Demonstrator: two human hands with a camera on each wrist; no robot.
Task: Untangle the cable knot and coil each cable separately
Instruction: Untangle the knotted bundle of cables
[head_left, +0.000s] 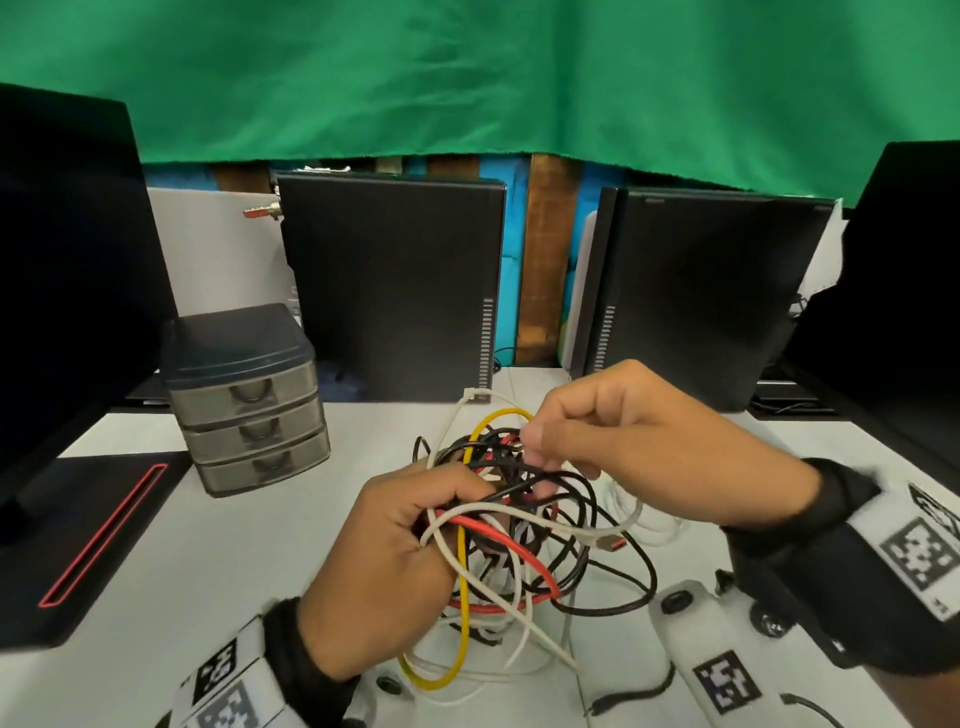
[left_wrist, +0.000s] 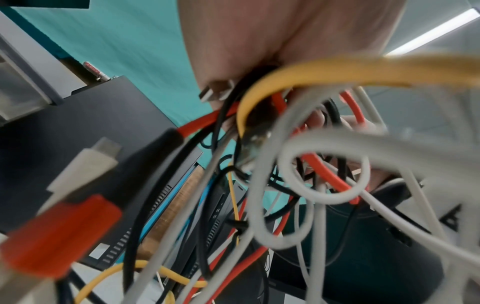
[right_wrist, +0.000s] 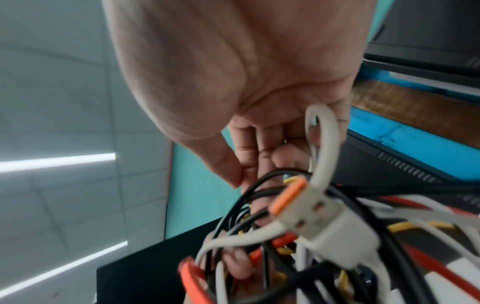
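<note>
A knot of cables (head_left: 511, 506) hangs above the white table (head_left: 234, 561) in the head view. It mixes a yellow cable (head_left: 462, 623), a red cable (head_left: 501, 538), black cables (head_left: 631, 558) and white cables (head_left: 498, 592). My left hand (head_left: 447, 514) grips the knot's left side in a fist. My right hand (head_left: 537, 460) reaches into the top of the knot, thumb and fingers pinching strands. A white USB plug (head_left: 608, 543) with a red tip sticks out to the right. In the right wrist view that plug (right_wrist: 319, 218) lies below the curled fingers (right_wrist: 249, 148). The yellow cable (left_wrist: 324, 76) arcs under my left palm.
A small grey drawer unit (head_left: 244, 395) stands at the left. Two black computer towers (head_left: 395, 291) (head_left: 701, 296) stand behind, with dark monitors (head_left: 67, 260) (head_left: 904, 291) at both sides. A black pad with a red line (head_left: 104, 530) lies front left. White cable loops (head_left: 652, 522) rest on the table.
</note>
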